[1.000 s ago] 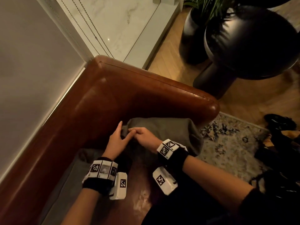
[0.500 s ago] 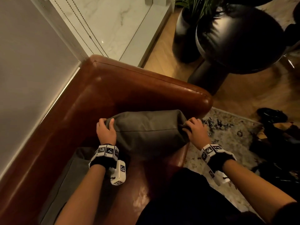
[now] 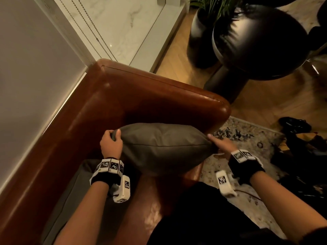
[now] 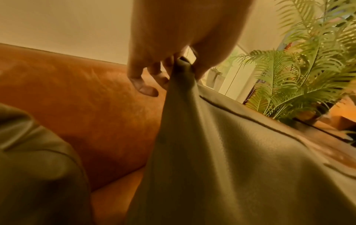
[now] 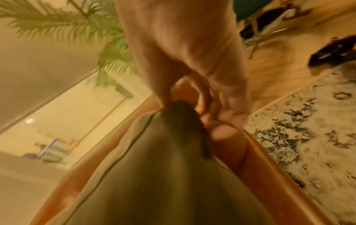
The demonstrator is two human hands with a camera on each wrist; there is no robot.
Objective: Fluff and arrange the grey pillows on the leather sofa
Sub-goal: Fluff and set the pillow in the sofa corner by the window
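Note:
A grey pillow stands on the seat of the brown leather sofa, in the corner by the armrest. My left hand grips its left top corner, thumb and fingers pinching the fabric, as the left wrist view shows. My right hand holds the right top corner, which sits between thumb and curled fingers. The pillow is stretched between both hands. A second grey pillow lies flat on the seat at the lower left, below my left wrist.
The sofa backrest runs along a pale wall. A black round side table and a potted palm stand beyond the armrest. A patterned rug and dark items lie on the wooden floor to the right.
A second ago both hands met at the pillow's left corner. The right hand has moved to the right corner, and the pillow is now held up and spread wide between them.

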